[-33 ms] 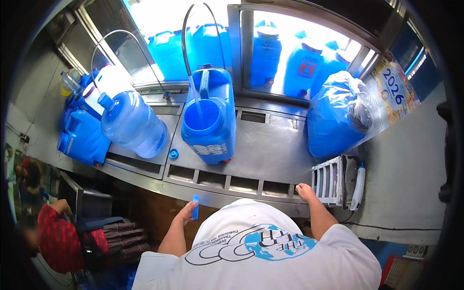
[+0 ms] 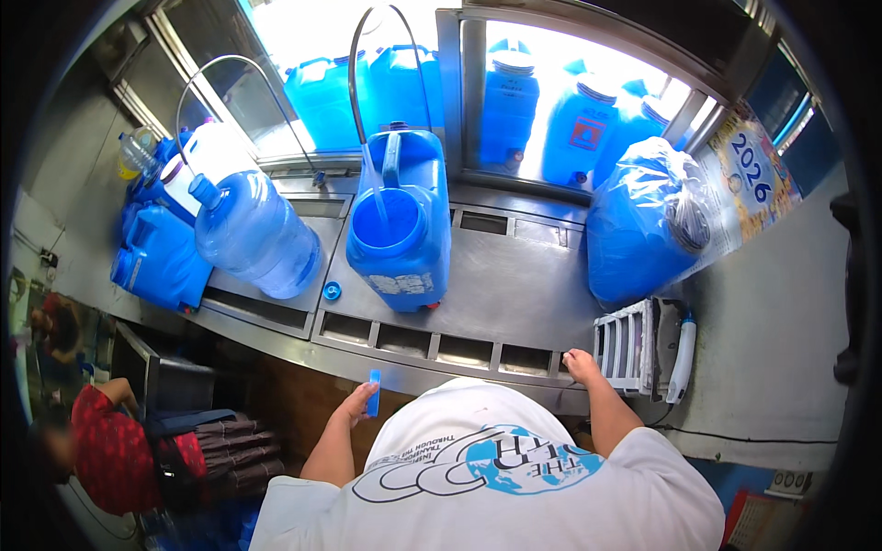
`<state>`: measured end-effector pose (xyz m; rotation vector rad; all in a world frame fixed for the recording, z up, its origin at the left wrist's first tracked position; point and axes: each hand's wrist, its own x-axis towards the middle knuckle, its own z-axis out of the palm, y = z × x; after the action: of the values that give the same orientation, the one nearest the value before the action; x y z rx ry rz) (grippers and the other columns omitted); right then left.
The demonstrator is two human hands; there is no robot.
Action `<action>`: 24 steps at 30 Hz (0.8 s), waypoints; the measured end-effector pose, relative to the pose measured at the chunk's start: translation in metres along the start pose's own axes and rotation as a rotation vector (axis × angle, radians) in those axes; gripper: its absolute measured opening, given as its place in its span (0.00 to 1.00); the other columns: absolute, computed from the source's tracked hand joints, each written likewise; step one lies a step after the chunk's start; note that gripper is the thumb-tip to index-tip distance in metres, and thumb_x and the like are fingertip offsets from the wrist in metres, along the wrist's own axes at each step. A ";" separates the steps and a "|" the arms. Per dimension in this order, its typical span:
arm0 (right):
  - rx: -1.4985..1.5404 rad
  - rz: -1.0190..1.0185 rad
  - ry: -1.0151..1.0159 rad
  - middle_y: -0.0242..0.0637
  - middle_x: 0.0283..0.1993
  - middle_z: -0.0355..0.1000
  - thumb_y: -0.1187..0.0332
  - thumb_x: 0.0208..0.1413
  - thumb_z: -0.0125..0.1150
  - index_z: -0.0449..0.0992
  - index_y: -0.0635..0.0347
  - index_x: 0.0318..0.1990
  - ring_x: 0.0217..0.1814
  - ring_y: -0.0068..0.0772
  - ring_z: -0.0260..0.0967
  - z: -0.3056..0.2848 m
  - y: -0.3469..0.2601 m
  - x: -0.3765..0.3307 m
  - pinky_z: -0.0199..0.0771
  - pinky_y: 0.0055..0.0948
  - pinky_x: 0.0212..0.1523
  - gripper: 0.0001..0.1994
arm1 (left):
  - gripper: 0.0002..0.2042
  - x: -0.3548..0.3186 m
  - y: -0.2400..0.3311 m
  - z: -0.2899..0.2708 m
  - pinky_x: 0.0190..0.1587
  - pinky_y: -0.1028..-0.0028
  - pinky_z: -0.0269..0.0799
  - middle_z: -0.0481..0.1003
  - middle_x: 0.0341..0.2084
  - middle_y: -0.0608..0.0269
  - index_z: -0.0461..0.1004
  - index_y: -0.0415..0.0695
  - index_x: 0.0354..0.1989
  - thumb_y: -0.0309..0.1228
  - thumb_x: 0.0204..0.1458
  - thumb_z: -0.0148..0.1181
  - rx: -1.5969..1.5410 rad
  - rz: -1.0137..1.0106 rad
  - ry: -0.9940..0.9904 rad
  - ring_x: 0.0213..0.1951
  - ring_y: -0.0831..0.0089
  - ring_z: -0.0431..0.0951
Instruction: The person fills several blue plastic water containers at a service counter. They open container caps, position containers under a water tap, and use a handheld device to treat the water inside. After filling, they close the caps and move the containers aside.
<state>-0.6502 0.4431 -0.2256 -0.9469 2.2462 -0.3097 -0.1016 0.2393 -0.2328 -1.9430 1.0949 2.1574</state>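
My left hand is closed around a flat blue piece, seen edge-on, in front of the counter's near edge. My right hand rests with curled fingers at the steel counter's front edge, right of the drain slots; whatever may be in it is hidden. Ahead, an upright blue water jug stands uncapped on the counter, apart from both hands. A thin hose arches over it, and its clear end hangs inside the wide mouth. Left of the jug lies a small blue cap.
A clear blue round bottle and another blue jug stand at left. A plastic-wrapped blue jug is at right, above a white slatted box and a handheld white tool. Someone in red is at lower left.
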 end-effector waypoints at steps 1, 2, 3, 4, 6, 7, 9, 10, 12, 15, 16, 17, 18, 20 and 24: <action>0.002 0.001 -0.007 0.51 0.39 0.77 0.57 0.60 0.49 0.79 0.61 0.37 0.46 0.51 0.74 0.002 0.006 0.002 0.72 0.42 0.48 0.17 | 0.39 -0.003 0.003 0.004 0.54 0.58 0.61 0.66 0.57 0.68 0.58 0.62 0.66 0.65 0.47 0.59 0.016 -0.008 -0.008 0.57 0.66 0.66; 0.004 -0.002 -0.017 0.50 0.40 0.77 0.57 0.60 0.49 0.79 0.61 0.37 0.46 0.51 0.74 0.002 0.007 0.003 0.72 0.42 0.48 0.17 | 0.40 0.000 -0.002 0.005 0.55 0.57 0.61 0.66 0.57 0.67 0.58 0.61 0.66 0.65 0.47 0.59 0.022 -0.014 -0.016 0.57 0.66 0.65; 0.006 -0.003 -0.026 0.50 0.40 0.77 0.57 0.60 0.49 0.79 0.62 0.37 0.46 0.50 0.74 0.004 0.008 0.004 0.72 0.42 0.48 0.17 | 0.40 0.000 -0.007 0.003 0.55 0.57 0.61 0.66 0.57 0.66 0.57 0.61 0.66 0.64 0.47 0.59 0.018 -0.017 0.004 0.57 0.65 0.65; -0.017 -0.002 -0.027 0.50 0.40 0.77 0.57 0.60 0.49 0.79 0.62 0.37 0.47 0.51 0.74 0.007 0.009 0.004 0.71 0.41 0.50 0.17 | 0.39 0.000 -0.013 0.000 0.55 0.57 0.61 0.66 0.57 0.66 0.57 0.61 0.66 0.64 0.47 0.59 0.015 -0.020 0.024 0.57 0.65 0.65; -0.050 -0.008 -0.048 0.50 0.40 0.77 0.57 0.60 0.50 0.79 0.62 0.37 0.47 0.51 0.74 0.011 0.022 0.006 0.71 0.41 0.50 0.17 | 0.39 -0.004 -0.003 0.005 0.55 0.57 0.61 0.67 0.57 0.65 0.58 0.61 0.66 0.64 0.47 0.59 0.021 -0.020 0.018 0.56 0.65 0.66; -0.066 -0.010 -0.058 0.50 0.40 0.77 0.57 0.60 0.50 0.79 0.61 0.38 0.47 0.50 0.74 0.012 0.028 0.010 0.71 0.42 0.50 0.17 | 0.38 -0.006 0.004 0.004 0.54 0.58 0.61 0.67 0.56 0.65 0.59 0.60 0.65 0.64 0.47 0.59 0.025 -0.014 0.005 0.55 0.66 0.66; -0.078 0.004 -0.076 0.50 0.40 0.77 0.57 0.60 0.50 0.80 0.61 0.37 0.47 0.51 0.74 0.017 0.035 0.011 0.71 0.42 0.50 0.17 | 0.36 -0.010 -0.006 0.005 0.50 0.60 0.62 0.69 0.50 0.68 0.61 0.60 0.62 0.65 0.47 0.58 -0.010 -0.012 0.064 0.49 0.69 0.67; -0.081 0.032 -0.088 0.50 0.40 0.77 0.57 0.60 0.50 0.80 0.61 0.36 0.47 0.51 0.74 0.017 0.039 0.011 0.71 0.42 0.49 0.17 | 0.36 -0.013 -0.013 0.005 0.48 0.61 0.62 0.69 0.48 0.69 0.62 0.60 0.61 0.65 0.47 0.58 -0.009 -0.026 0.060 0.47 0.70 0.66; -0.041 0.056 -0.079 0.52 0.39 0.77 0.57 0.59 0.49 0.79 0.63 0.34 0.46 0.52 0.74 0.021 0.041 0.019 0.71 0.44 0.48 0.18 | 0.34 -0.018 -0.011 0.002 0.45 0.64 0.62 0.69 0.45 0.70 0.63 0.61 0.61 0.64 0.48 0.59 0.022 -0.054 0.062 0.44 0.73 0.65; -0.086 -0.106 -0.062 0.55 0.38 0.76 0.57 0.59 0.49 0.78 0.63 0.32 0.44 0.55 0.73 0.038 0.058 0.029 0.71 0.46 0.46 0.18 | 0.25 -0.019 -0.020 -0.002 0.32 0.71 0.62 0.67 0.31 0.74 0.67 0.60 0.47 0.62 0.49 0.59 -0.009 -0.028 0.054 0.30 0.78 0.65; -0.116 -0.192 -0.064 0.57 0.38 0.75 0.57 0.59 0.48 0.78 0.64 0.31 0.42 0.59 0.73 0.043 0.060 0.031 0.71 0.49 0.45 0.18 | 0.24 -0.020 -0.018 -0.004 0.30 0.71 0.61 0.66 0.28 0.75 0.67 0.59 0.44 0.62 0.49 0.59 -0.025 -0.024 0.049 0.28 0.79 0.64; -0.149 -0.207 -0.074 0.58 0.37 0.75 0.57 0.60 0.48 0.78 0.64 0.32 0.42 0.60 0.72 0.047 0.060 0.033 0.70 0.50 0.45 0.19 | 0.23 -0.020 -0.012 -0.006 0.27 0.72 0.60 0.65 0.26 0.75 0.67 0.59 0.41 0.62 0.49 0.59 -0.040 0.000 0.046 0.26 0.80 0.63; -0.152 -0.207 -0.048 0.58 0.37 0.75 0.57 0.60 0.48 0.79 0.64 0.33 0.43 0.60 0.73 0.052 0.059 0.033 0.70 0.50 0.46 0.19 | 0.23 -0.016 -0.013 -0.008 0.29 0.72 0.61 0.65 0.27 0.75 0.67 0.59 0.42 0.62 0.49 0.59 -0.038 -0.008 0.062 0.27 0.80 0.64; -0.118 -0.167 -0.099 0.53 0.35 0.77 0.58 0.59 0.48 0.80 0.63 0.33 0.41 0.54 0.74 0.054 0.052 0.041 0.72 0.46 0.46 0.18 | 0.25 -0.014 -0.001 -0.006 0.33 0.71 0.64 0.68 0.31 0.75 0.67 0.60 0.45 0.63 0.49 0.59 -0.032 -0.003 0.075 0.31 0.79 0.66; -0.027 0.036 -0.116 0.48 0.33 0.78 0.59 0.58 0.48 0.81 0.62 0.32 0.38 0.48 0.76 0.050 0.011 0.037 0.73 0.42 0.44 0.17 | 0.39 -0.011 -0.010 -0.011 0.53 0.60 0.63 0.67 0.53 0.67 0.62 0.61 0.61 0.68 0.44 0.59 -0.003 -0.055 0.020 0.51 0.68 0.66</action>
<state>-0.6420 0.4262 -0.2859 -0.9135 2.1638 -0.2029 -0.0850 0.2455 -0.2271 -1.9753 1.0292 2.1185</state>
